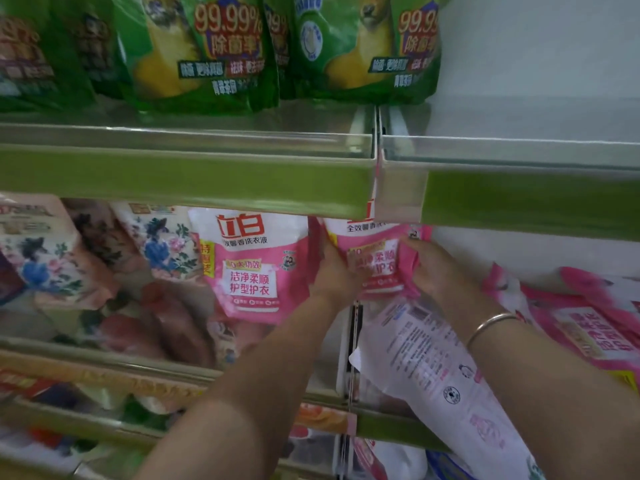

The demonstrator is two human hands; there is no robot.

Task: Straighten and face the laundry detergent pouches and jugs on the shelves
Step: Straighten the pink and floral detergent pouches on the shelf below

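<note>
Centre of frame: left hand (334, 271) and right hand (429, 268) grip opposite side edges of an upright pink pouch (372, 261), long axis vertical, front outward.

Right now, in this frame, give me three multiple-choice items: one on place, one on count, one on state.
1. The green pouches stand: A above the pink pouches; B below them; C on the floor.
2. Hands gripping the held pink pouch: A none; B one; C two.
3. The white pouch below the hands is: A upright, front out; B tilted, back print showing; C hung on a hook.
1A: green sits over pink. 2C: left hand and right hand pinch its sides. 3B: it leans, fine print outward.
</note>
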